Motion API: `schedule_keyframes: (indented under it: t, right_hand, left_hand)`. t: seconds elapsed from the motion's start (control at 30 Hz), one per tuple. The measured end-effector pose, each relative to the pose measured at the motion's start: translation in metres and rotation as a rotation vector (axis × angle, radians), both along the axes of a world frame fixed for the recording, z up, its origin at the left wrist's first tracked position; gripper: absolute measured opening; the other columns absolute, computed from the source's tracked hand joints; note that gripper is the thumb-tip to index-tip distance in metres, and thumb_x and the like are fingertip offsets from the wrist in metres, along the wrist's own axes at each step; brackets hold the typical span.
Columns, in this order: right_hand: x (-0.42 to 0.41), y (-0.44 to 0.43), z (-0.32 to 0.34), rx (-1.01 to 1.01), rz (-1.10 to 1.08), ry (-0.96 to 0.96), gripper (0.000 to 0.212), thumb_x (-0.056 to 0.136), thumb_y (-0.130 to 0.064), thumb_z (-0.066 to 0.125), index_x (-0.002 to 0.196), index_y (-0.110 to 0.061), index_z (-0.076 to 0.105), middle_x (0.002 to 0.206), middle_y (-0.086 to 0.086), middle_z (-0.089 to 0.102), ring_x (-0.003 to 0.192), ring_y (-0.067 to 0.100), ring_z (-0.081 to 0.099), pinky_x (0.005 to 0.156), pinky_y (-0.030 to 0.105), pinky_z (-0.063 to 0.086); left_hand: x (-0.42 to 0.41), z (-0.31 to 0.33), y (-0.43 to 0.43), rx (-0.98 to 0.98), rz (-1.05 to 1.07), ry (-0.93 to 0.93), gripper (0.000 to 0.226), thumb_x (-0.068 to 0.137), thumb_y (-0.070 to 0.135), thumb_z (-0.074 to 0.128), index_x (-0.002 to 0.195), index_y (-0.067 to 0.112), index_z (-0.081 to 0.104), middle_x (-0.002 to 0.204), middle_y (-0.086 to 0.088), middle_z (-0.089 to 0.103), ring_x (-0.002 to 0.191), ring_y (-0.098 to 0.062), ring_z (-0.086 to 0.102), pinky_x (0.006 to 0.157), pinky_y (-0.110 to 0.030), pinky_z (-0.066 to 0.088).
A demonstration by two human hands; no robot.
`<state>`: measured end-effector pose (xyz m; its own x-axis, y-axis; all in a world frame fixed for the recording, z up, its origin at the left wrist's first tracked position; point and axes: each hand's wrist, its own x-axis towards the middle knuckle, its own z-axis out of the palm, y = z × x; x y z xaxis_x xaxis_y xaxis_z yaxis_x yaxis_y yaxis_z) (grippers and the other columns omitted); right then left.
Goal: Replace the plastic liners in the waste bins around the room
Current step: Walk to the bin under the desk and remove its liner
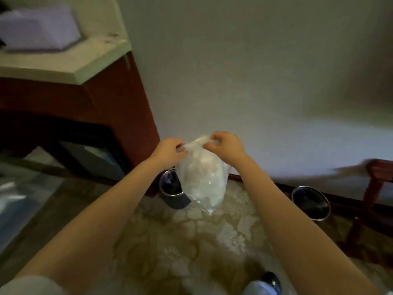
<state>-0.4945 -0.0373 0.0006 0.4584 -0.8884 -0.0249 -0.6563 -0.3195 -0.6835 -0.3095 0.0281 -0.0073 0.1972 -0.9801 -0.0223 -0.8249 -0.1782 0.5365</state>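
A clear plastic liner (202, 179) hangs in the air, bulging with pale contents. My left hand (169, 151) pinches its gathered top on the left, and my right hand (225, 145) pinches it on the right. Directly behind and below the bag stands a small dark waste bin (170, 189) with a shiny metal rim, partly hidden by the bag. A second waste bin (311, 202) of the same kind stands by the wall to the right; its inside is dark.
A red-brown wooden cabinet (114, 116) with a pale stone top stands at the left, right beside the first bin. A wooden chair frame (370, 201) is at the far right. Patterned beige carpet (191, 241) covers the floor, and the grey wall (244, 71) is behind.
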Motion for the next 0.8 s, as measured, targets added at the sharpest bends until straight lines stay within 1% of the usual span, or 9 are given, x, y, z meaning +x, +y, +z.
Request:
schedule_keyframes:
  t: [0.1, 0.17, 0.3, 0.4, 0.47, 0.53, 0.63, 0.73, 0.8]
  right_hand:
    - [0.099, 0.045, 0.011, -0.025, 0.144, 0.010, 0.031, 0.086, -0.040, 0.068, 0.100, -0.013, 0.063, 0.090, 0.003, 0.060, 0.086, 0.024, 0.056, 0.071, 0.033, 0.040]
    - [0.164, 0.075, 0.017, -0.047, 0.248, 0.018, 0.026, 0.086, -0.042, 0.067, 0.091, -0.019, 0.059, 0.084, -0.001, 0.056, 0.081, 0.021, 0.053, 0.065, 0.032, 0.036]
    - [0.286, 0.137, 0.022, -0.050, 0.473, -0.004, 0.032, 0.088, -0.045, 0.065, 0.106, -0.019, 0.064, 0.095, 0.000, 0.061, 0.093, 0.021, 0.058, 0.071, 0.032, 0.041]
    - [0.368, 0.188, 0.019, -0.012, 0.613, -0.010, 0.044, 0.090, -0.045, 0.062, 0.122, -0.014, 0.061, 0.117, 0.005, 0.063, 0.108, 0.024, 0.058, 0.083, 0.034, 0.046]
    - [0.425, 0.224, 0.013, -0.019, 0.702, -0.030, 0.037, 0.089, -0.044, 0.063, 0.114, -0.016, 0.062, 0.109, 0.004, 0.063, 0.103, 0.023, 0.059, 0.075, 0.032, 0.045]
    - [0.481, 0.259, 0.007, -0.009, 0.780, -0.053, 0.033, 0.088, -0.043, 0.065, 0.107, -0.016, 0.062, 0.103, 0.002, 0.061, 0.100, 0.023, 0.059, 0.072, 0.032, 0.044]
    - [0.563, 0.303, 0.000, 0.020, 0.859, -0.083, 0.038, 0.088, -0.042, 0.065, 0.113, -0.014, 0.062, 0.112, 0.004, 0.063, 0.104, 0.022, 0.058, 0.086, 0.038, 0.050]
    - [0.649, 0.335, -0.003, 0.059, 0.919, -0.102, 0.048, 0.088, -0.046, 0.064, 0.122, -0.012, 0.060, 0.122, 0.005, 0.062, 0.113, 0.022, 0.057, 0.090, 0.035, 0.047]
    - [0.704, 0.352, 0.000, 0.081, 0.957, -0.106, 0.044, 0.089, -0.045, 0.064, 0.116, -0.012, 0.061, 0.120, 0.005, 0.062, 0.113, 0.024, 0.056, 0.086, 0.035, 0.046]
  left_hand:
    - [0.094, 0.010, 0.071, -0.031, 0.183, 0.052, 0.013, 0.091, 0.022, 0.059, 0.083, 0.013, 0.064, 0.077, -0.003, 0.061, 0.073, -0.019, 0.057, 0.057, -0.027, 0.040]
    - [0.146, 0.013, 0.119, -0.060, 0.318, 0.080, 0.012, 0.090, 0.020, 0.057, 0.083, 0.013, 0.064, 0.075, -0.002, 0.059, 0.071, -0.018, 0.056, 0.058, -0.028, 0.043]
    - [0.235, 0.012, 0.211, -0.140, 0.594, 0.089, 0.016, 0.089, 0.017, 0.057, 0.084, 0.003, 0.064, 0.081, -0.013, 0.060, 0.076, -0.023, 0.054, 0.063, -0.034, 0.040]
    - [0.291, 0.007, 0.279, -0.170, 0.768, 0.121, 0.016, 0.090, 0.016, 0.057, 0.074, 0.013, 0.058, 0.074, -0.002, 0.055, 0.075, -0.018, 0.053, 0.059, -0.029, 0.036]
    - [0.329, 0.004, 0.326, -0.175, 0.883, 0.140, 0.026, 0.089, 0.013, 0.056, 0.064, 0.016, 0.049, 0.065, 0.001, 0.049, 0.069, -0.015, 0.048, 0.053, -0.026, 0.031]
    - [0.371, 0.000, 0.367, -0.152, 0.979, 0.125, 0.027, 0.088, 0.013, 0.057, 0.063, 0.014, 0.048, 0.065, -0.003, 0.050, 0.069, -0.016, 0.047, 0.053, -0.028, 0.029]
    - [0.437, -0.003, 0.416, -0.176, 1.093, 0.107, 0.031, 0.087, 0.013, 0.058, 0.059, 0.019, 0.046, 0.066, 0.000, 0.049, 0.075, -0.021, 0.051, 0.059, -0.028, 0.032]
    - [0.507, 0.001, 0.449, -0.152, 1.184, 0.076, 0.013, 0.091, 0.018, 0.056, 0.082, 0.011, 0.061, 0.084, -0.004, 0.055, 0.085, -0.021, 0.051, 0.068, -0.029, 0.034]
    - [0.554, 0.007, 0.466, -0.129, 1.231, 0.077, 0.016, 0.093, 0.020, 0.052, 0.096, 0.008, 0.063, 0.092, -0.007, 0.057, 0.091, -0.023, 0.053, 0.072, -0.029, 0.035]
